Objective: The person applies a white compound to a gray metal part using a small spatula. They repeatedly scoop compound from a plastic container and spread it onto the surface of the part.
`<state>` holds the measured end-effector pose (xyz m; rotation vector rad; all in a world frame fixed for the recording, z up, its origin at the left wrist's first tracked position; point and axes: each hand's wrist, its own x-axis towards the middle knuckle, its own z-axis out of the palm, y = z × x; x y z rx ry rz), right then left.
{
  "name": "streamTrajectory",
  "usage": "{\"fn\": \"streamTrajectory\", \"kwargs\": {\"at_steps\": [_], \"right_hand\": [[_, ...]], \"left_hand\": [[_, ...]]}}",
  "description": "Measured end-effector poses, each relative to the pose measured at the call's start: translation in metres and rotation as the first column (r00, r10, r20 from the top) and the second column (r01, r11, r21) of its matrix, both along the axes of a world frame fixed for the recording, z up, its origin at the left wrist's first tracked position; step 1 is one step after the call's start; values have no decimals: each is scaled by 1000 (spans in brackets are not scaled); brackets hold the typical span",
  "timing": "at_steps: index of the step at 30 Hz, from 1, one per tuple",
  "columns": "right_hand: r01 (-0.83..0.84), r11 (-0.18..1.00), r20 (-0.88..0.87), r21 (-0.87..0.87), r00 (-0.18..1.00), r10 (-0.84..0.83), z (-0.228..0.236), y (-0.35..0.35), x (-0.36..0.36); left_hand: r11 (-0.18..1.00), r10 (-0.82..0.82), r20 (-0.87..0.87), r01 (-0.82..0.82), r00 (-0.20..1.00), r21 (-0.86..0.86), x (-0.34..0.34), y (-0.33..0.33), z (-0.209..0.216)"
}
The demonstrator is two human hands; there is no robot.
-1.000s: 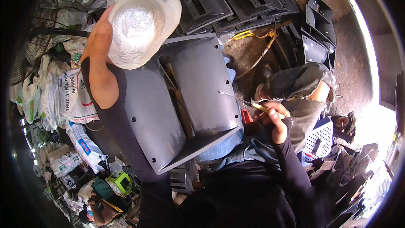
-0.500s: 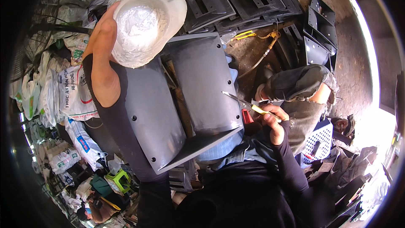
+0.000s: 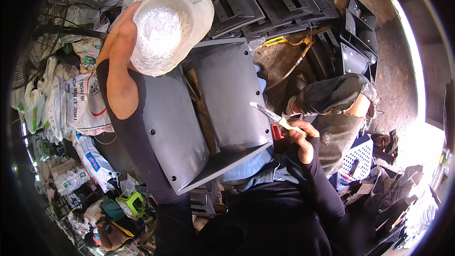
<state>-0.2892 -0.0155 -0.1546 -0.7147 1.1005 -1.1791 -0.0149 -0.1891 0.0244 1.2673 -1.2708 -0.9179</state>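
Observation:
My left hand (image 3: 124, 31) holds a white plastic tub (image 3: 196, 12) from its left side, over the far left end of a dark grey part. White paste (image 3: 163, 23) lies inside the tub and is smeared on its walls. Across my lap rests the dark grey part (image 3: 232, 95), with two curved faces, a slot between them and several small holes. In my closed right hand (image 3: 303, 137) is a putty knife (image 3: 270, 114) with a yellow handle. White paste sits on its blade, whose tip is at the part's right face, near the edge; contact I cannot tell.
Stacked dark parts (image 3: 284, 0) lie at the far side, with more dark pieces (image 3: 360, 38) at far right. A hose (image 3: 296, 64) and a yellow tool (image 3: 274, 41) are on the floor. White sacks (image 3: 85, 99) and a fan (image 3: 47, 28) are at left, a blue basket (image 3: 358, 159) at right.
The tub and my left hand have shifted slightly to the right. My right hand has moved a little left, and the knife's blade has turned, showing more white paste.

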Motion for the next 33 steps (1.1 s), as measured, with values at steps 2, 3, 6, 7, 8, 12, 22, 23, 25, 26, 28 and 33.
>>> {"fn": "streamTrajectory", "kwargs": {"at_steps": [2,3,6,7,8,12,22,23,25,26,28,33], "right_hand": [[10,1000,-3,19,1000,-10,0,1,1],[17,999,4,34,1000,-18,1,1,1],[35,996,6,78,999,-36,2,1,0],[39,996,-2,77,999,-39,3,1,-1],[26,997,19,79,999,-28,3,0,-2],[0,998,19,65,1000,-2,4,-1,-3],[-18,999,79,-29,997,20,7,0,-7],[-20,999,45,-44,999,22,8,-1,-8],[-18,1000,26,20,1000,17,7,-1,-7],[-15,999,10,45,1000,14,6,-2,-6],[0,1000,-43,-7,999,0,4,-3,-4],[-26,998,-21,-55,999,24,3,-2,-5]], "left_hand": [[1000,-24,-6,24,1000,2,1,0,0],[1000,-14,10,14,1000,-3,2,-1,1],[1000,-18,17,18,1000,-10,2,-1,0],[1000,-15,10,15,1000,-6,2,-1,0],[1000,-25,-7,25,1000,-3,2,0,-1],[1000,-16,-17,17,1000,4,3,0,-2],[999,41,-56,-40,998,30,-4,3,-1],[999,17,-68,-15,998,31,-3,3,-2],[999,23,21,-24,1000,23,2,1,-1],[1000,12,41,-13,999,21,5,-1,0],[1000,-2,117,2,993,5,10,-4,0],[1000,-7,91,6,996,15,13,-2,-2]]}}
